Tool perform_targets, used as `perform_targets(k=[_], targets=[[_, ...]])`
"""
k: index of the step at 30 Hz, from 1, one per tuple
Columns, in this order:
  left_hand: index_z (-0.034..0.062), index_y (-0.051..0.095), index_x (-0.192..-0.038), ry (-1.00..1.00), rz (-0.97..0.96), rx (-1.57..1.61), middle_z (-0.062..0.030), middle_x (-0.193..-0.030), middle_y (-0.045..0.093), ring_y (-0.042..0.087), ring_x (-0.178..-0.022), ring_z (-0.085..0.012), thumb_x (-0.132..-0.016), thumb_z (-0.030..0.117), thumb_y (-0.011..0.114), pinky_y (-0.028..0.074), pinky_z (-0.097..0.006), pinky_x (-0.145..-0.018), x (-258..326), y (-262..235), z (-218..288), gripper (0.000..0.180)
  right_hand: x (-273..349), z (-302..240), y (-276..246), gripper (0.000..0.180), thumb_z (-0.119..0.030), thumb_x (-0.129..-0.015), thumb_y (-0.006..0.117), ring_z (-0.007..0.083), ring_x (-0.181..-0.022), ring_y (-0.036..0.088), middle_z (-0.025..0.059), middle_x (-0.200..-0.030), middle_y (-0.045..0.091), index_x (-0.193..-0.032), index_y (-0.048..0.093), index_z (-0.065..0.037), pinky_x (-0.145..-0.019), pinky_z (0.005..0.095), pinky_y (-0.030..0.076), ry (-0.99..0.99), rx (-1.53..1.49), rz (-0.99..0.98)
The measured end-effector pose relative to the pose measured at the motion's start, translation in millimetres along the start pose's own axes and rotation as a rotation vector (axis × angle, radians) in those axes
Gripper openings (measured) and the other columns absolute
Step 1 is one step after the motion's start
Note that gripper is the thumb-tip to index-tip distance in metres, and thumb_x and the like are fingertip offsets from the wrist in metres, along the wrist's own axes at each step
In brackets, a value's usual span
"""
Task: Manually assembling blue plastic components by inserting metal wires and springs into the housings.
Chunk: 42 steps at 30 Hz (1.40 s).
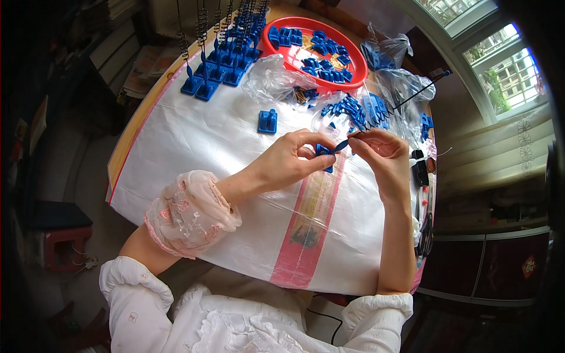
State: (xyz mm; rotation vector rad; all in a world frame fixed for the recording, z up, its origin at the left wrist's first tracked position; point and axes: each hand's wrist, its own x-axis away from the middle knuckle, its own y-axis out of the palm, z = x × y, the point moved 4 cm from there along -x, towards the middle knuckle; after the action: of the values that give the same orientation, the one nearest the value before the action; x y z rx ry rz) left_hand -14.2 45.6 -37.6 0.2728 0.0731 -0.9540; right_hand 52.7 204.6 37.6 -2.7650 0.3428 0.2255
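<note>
Right now, you hold a blue piece (342, 145) above the counter (134, 130), between its middle and right edge; it has a flat glossy base and a slim, tapering neck; a thin black rod (419, 92), partly coiled, slants past your fingers toward the far right corner, its join hidden; your left hand (289, 159) pinches the base between thumb and fingers, forearm reaching in from the near left corner; your right hand (384, 154) presses thumb and forefinger together near the neck's tip, forearm standing nearly upright near the right edge.
</note>
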Motion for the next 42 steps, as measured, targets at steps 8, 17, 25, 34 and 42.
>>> perform_targets(k=[8,17,25,34,42], targets=[[0.0000,0.069,-0.113,0.092,0.042,-0.030,-0.0061,-0.115,0.059,0.067,-0.094,-0.0143,-0.094,0.013,0.067,0.057,-0.027,-0.086,-1.7,0.2,-3.7,0.023,1.7,-2.9,3.2,0.009,-0.004,-0.082,0.075,0.0044,-0.072,0.059,0.0029,-0.084,0.072,-0.090,0.075,-0.001,-0.068,0.0212,0.045,-0.028,0.030,-0.012],[0.0035,0.071,-0.112,-0.059,-0.029,0.025,-0.0040,-0.102,0.069,0.064,-0.088,-0.0078,-0.093,0.016,0.068,0.053,-0.023,-0.083,-0.4,0.5,-0.1,0.023,3.1,-3.8,5.9,0.010,-0.004,-0.082,0.075,0.0044,-0.072,0.059,0.0020,-0.082,0.072,-0.091,0.076,-0.001,-0.068,0.0213,0.045,0.022,-0.024,-0.038],[0.0041,0.071,-0.114,-0.074,-0.100,0.110,-0.0052,-0.108,0.071,0.065,-0.099,-0.0105,-0.096,0.020,0.064,0.051,-0.025,-0.089,-1.8,0.2,-1.0,0.025,2.5,-4.5,5.7,0.011,-0.006,-0.083,0.074,0.0042,-0.073,0.059,0.0017,-0.081,0.071,-0.093,0.076,0.000,-0.069,0.0213,0.046,0.029,-0.028,-0.069],[0.0042,0.069,-0.117,-0.128,-0.171,0.107,-0.0042,-0.108,0.071,0.064,-0.104,-0.0108,-0.098,0.023,0.061,0.049,-0.027,-0.094,0.3,1.3,-1.4,0.028,3.3,0.2,7.0,0.013,-0.008,-0.084,0.074,0.0045,-0.074,0.061,0.0022,-0.080,0.071,-0.094,0.076,0.000,-0.070,0.0215,0.047,0.034,-0.016,-0.084],[0.0042,0.069,-0.116,-0.145,-0.198,0.105,-0.0027,-0.107,0.071,0.063,-0.103,-0.0101,-0.099,0.024,0.060,0.048,-0.027,-0.095,0.7,0.4,-2.6,0.027,3.2,1.7,7.7,0.014,-0.009,-0.084,0.074,0.0051,-0.074,0.062,0.0032,-0.082,0.072,-0.095,0.076,0.000,-0.069,0.0217,0.049,0.038,-0.025,-0.093]])
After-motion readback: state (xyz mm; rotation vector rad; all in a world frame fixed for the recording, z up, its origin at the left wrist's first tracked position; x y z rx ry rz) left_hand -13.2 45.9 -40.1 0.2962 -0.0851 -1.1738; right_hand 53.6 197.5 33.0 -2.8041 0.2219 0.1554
